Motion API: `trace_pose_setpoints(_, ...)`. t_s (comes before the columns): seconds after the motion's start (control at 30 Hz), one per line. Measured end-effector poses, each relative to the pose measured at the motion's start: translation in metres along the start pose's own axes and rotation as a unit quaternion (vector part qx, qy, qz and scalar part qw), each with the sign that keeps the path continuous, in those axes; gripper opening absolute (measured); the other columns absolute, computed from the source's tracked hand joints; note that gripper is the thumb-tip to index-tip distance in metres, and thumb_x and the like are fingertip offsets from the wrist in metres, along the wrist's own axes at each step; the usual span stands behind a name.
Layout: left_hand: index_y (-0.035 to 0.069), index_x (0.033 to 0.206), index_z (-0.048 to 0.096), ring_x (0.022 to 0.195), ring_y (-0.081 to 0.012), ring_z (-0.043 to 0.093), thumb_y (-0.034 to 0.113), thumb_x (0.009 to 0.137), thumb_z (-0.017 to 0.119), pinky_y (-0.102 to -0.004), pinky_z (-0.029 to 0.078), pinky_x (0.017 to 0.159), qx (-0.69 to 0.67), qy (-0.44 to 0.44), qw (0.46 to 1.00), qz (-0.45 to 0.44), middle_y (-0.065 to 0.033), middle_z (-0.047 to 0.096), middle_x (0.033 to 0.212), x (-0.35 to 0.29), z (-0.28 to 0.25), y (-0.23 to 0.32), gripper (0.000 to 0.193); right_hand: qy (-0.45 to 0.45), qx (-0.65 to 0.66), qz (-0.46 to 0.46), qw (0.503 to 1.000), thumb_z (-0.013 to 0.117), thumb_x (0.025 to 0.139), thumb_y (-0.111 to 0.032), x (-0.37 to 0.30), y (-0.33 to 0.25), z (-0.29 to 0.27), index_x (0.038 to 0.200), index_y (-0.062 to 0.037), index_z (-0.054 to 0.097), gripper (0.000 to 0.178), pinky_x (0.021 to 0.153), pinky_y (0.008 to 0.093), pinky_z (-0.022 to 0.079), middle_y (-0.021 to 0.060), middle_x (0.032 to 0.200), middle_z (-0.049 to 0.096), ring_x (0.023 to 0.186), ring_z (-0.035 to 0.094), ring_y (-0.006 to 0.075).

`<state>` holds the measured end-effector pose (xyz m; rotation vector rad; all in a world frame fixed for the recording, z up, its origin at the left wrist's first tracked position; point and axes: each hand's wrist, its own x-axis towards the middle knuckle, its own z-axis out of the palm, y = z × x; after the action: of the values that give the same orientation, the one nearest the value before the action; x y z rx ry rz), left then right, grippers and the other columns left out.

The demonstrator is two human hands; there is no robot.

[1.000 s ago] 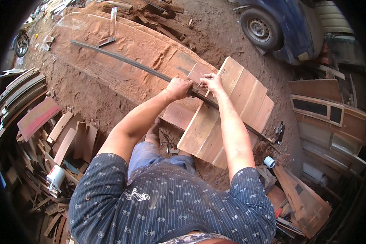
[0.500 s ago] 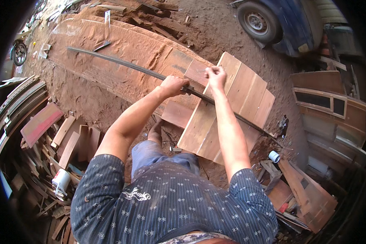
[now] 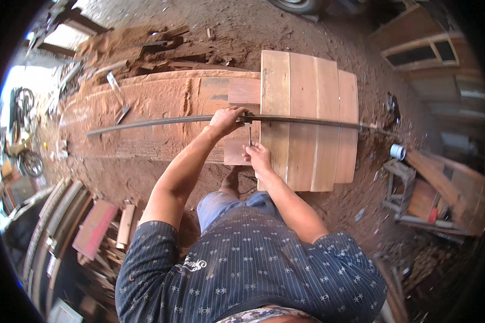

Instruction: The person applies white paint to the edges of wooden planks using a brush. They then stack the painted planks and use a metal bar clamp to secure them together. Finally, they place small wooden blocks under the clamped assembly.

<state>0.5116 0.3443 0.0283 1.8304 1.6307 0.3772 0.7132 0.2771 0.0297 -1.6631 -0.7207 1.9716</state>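
A long dark bar clamp lies across a panel of several light-brown boards set edge to edge. My left hand is closed around the clamp's bar, right beside its sliding jaw at the panel's left edge. Just below that jaw, my right hand pinches a thin metal pin, which points up toward the bar. Whether the pin touches the jaw, I cannot tell. Two short reddish wood blocks lie at the panel's left edge, one on the far side and one on the near side.
A dusty wooden slab stretches left beneath the bar, with a metal bracket on it. Offcuts and sawdust heap up behind. Stacked boards stand at the lower left; a white can and wood scraps sit at the right.
My right hand has come down from above the boards to the near side of the clamp, and the pin now shows in it. My left hand stays on the bar. The view has turned.
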Motion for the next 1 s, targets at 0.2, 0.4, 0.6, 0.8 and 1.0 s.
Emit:
trace_pose_setpoints(0.2, 0.016, 0.125, 0.06, 0.103, -0.0374, 0.067, 0.026, 0.085, 0.076, -0.0478, 0.054, 0.085, 0.011, -0.015, 1.0, -0.005, -0.0157, 0.071, 0.109, -0.009, -0.013, -0.014, 0.044, -0.009, 0.039, 0.005, 0.999, 0.064, 0.095, -0.001, 0.029, 0.034, 0.017, 0.115, 0.003, 0.06, 0.021, 0.057, 0.0261, 0.052, 0.0083, 0.089, 0.071, 0.065, 0.064, 0.0128)
trace_pose_setpoints(0.4, 0.014, 0.125, 0.06, 0.108, -0.0374, 0.066, 0.025, 0.085, 0.075, -0.046, 0.053, 0.09, 0.032, -0.045, 0.996, -0.065, -0.0151, 0.071, 0.114, -0.027, -0.032, -0.023, 0.045, 0.002, 0.029, -0.01, 1.0, 0.065, 0.092, 0.001, 0.023, 0.044, 0.028, 0.115, 0.005, 0.06, 0.024, 0.056, 0.0268, 0.051, 0.0094, 0.086, 0.071, 0.063, 0.064, 0.0135)
trace_pose_setpoints(0.6, 0.016, 0.132, 0.058, 0.104, -0.0383, 0.068, 0.027, 0.086, 0.076, -0.0465, 0.054, 0.085, 0.056, -0.034, 0.997, -0.045, -0.0167, 0.072, 0.11, -0.025, -0.027, -0.018, 0.05, -0.003, 0.097, -0.037, 0.995, 0.066, 0.091, 0.001, 0.024, 0.044, 0.038, 0.11, 0.0038, 0.063, 0.019, 0.053, 0.0279, 0.049, 0.0088, 0.082, 0.071, 0.06, 0.063, 0.0128)
trace_pose_setpoints(0.8, 0.018, 0.134, 0.058, 0.099, -0.0382, 0.07, 0.028, 0.087, 0.076, -0.0463, 0.055, 0.081, 0.048, -0.043, 0.997, -0.053, -0.0162, 0.073, 0.108, -0.022, -0.025, -0.009, 0.051, -0.004, 0.113, -0.04, 0.993, 0.069, 0.091, -0.002, 0.031, 0.043, 0.042, 0.1, 0.0015, 0.066, 0.01, 0.052, 0.0271, 0.047, 0.0066, 0.078, 0.07, 0.059, 0.061, 0.0112)
trace_pose_setpoints(1.0, 0.018, 0.133, 0.058, 0.101, -0.0373, 0.069, 0.027, 0.086, 0.077, -0.0463, 0.054, 0.082, 0.046, -0.034, 0.997, -0.051, -0.0151, 0.073, 0.11, -0.022, -0.026, -0.008, 0.051, -0.005, 0.115, -0.04, 0.993, 0.068, 0.092, -0.002, 0.032, 0.046, 0.044, 0.101, 0.0024, 0.065, 0.011, 0.052, 0.0275, 0.047, 0.0069, 0.079, 0.07, 0.06, 0.061, 0.0116)
